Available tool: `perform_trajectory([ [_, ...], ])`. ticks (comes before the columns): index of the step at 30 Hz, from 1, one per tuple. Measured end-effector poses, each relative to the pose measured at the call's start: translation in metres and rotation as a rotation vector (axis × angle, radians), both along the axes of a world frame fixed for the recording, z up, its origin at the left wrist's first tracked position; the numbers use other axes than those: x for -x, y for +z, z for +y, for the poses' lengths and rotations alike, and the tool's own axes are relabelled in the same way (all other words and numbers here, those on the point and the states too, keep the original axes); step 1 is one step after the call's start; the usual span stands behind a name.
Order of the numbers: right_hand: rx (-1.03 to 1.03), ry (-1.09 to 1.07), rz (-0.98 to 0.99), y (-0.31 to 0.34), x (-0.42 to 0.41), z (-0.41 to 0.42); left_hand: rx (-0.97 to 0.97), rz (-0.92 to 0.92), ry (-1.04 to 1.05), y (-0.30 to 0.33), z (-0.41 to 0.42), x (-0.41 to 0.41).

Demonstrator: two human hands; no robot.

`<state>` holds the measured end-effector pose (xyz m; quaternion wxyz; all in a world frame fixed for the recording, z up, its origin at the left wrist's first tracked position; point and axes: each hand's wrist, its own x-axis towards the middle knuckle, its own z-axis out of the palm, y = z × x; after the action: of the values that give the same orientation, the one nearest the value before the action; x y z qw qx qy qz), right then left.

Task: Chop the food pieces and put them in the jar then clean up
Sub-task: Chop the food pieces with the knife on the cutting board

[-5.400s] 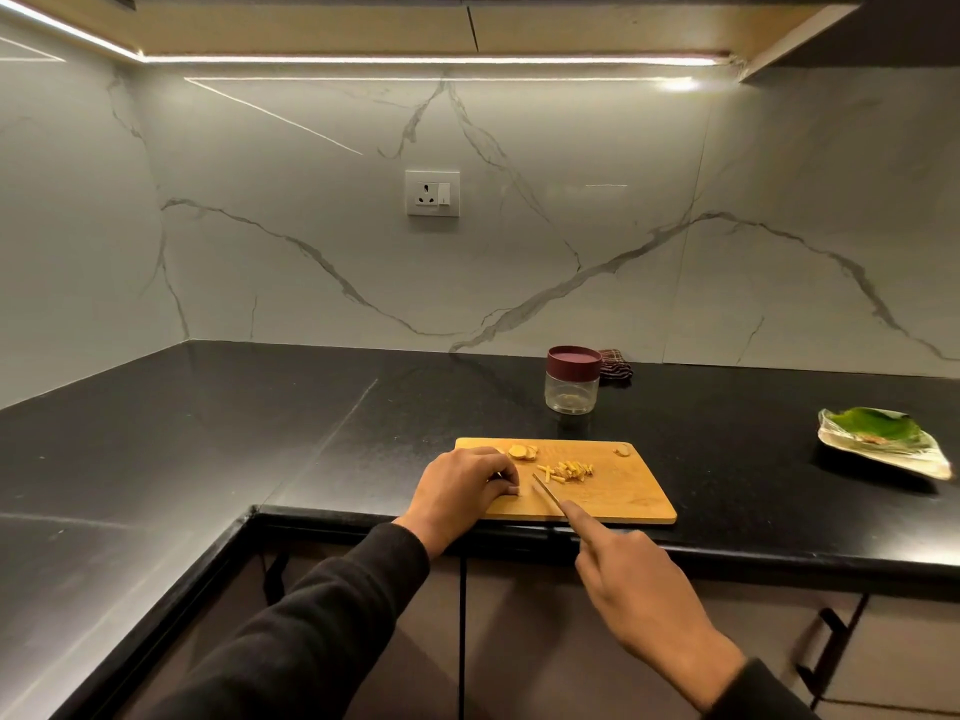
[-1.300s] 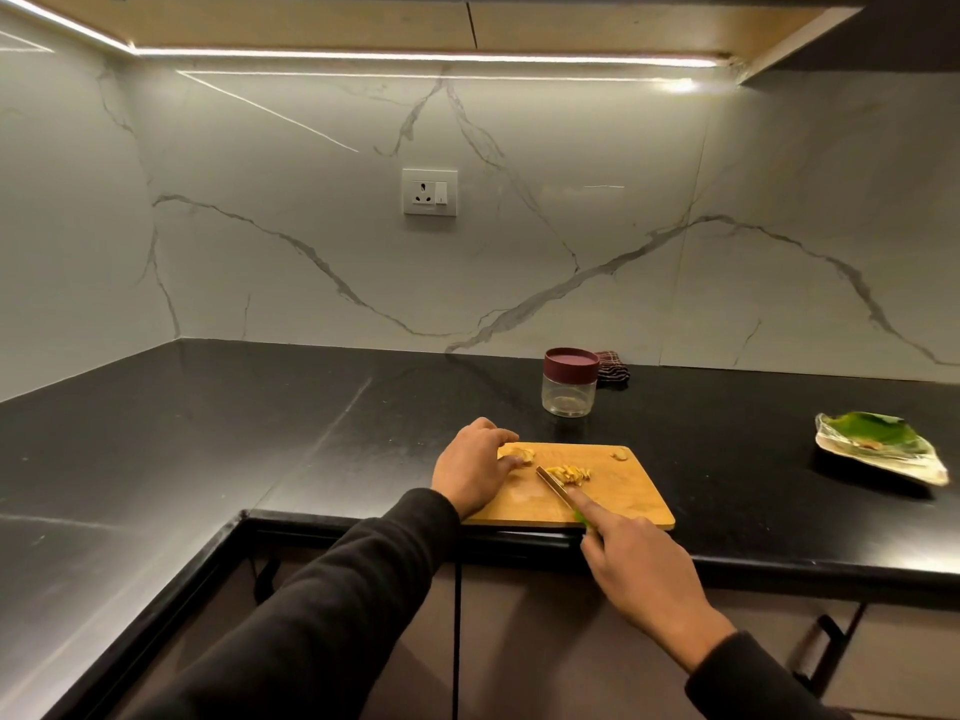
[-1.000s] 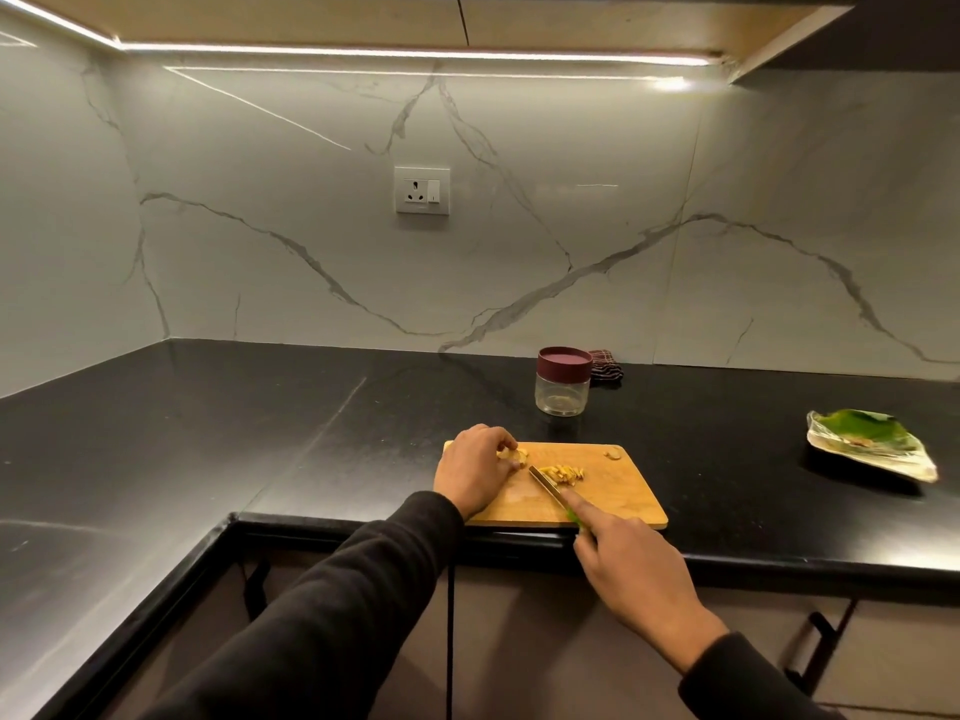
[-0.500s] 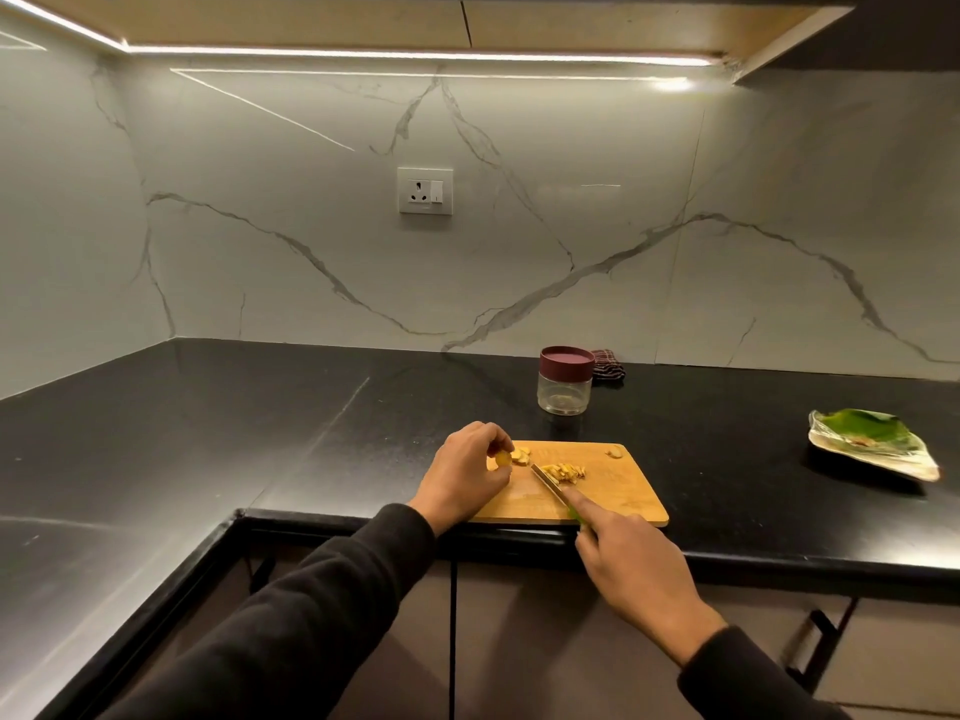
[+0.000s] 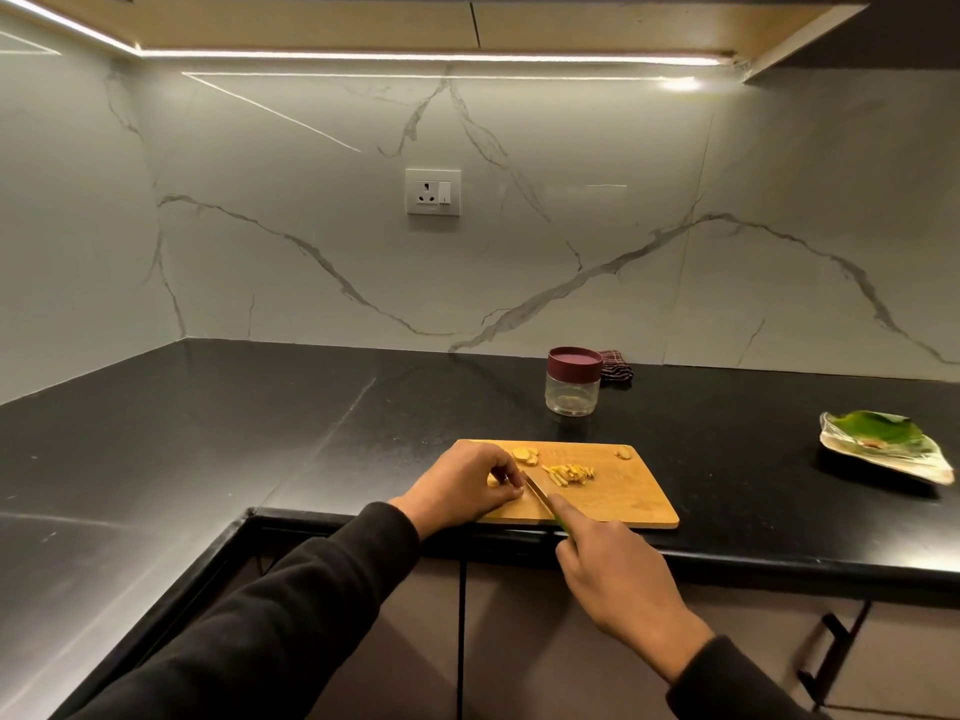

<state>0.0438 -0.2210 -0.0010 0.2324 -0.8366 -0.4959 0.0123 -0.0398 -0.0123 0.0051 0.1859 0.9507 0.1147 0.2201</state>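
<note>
At your two o'clock a leaf-lined plate sits on the black counter, a checked cloth lies at one o'clock by the wall, and a socket is at twelve

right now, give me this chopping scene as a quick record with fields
left hand: pinches a food piece on the cutting board
right hand: grips the knife, blade beside the left fingertips
chopped strips: piled mid-board
slices: at the board's far edge
jar: behind the board, lid on
leaf plate: far right on the counter
</note>
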Motion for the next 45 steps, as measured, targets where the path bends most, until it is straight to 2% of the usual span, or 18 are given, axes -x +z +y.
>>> perform_trajectory([
  [7,0.055,0.014,0.005,0.002,-0.001,0.001,-0.104,0.096,0.011,0.012,0.001,-0.004],
  [16,0.051,0.060,0.004,0.006,0.003,0.015,-0.144,0.159,0.020,0.022,-0.001,-0.010],
  [30,0.084,0.043,-0.018,0.004,0.011,0.010,-0.148,0.149,0.065,0.021,-0.005,-0.007],
  [36,0.129,0.018,-0.074,0.004,0.020,-0.012,-0.143,0.155,0.077,0.021,-0.006,-0.006],
  [40,0.185,-0.006,-0.179,0.008,0.018,-0.021,-0.139,0.145,0.082,0.022,-0.008,-0.004],
  [45,0.242,-0.011,-0.269,0.009,0.008,-0.016,-0.257,0.168,0.061,0.021,-0.012,-0.004],
])
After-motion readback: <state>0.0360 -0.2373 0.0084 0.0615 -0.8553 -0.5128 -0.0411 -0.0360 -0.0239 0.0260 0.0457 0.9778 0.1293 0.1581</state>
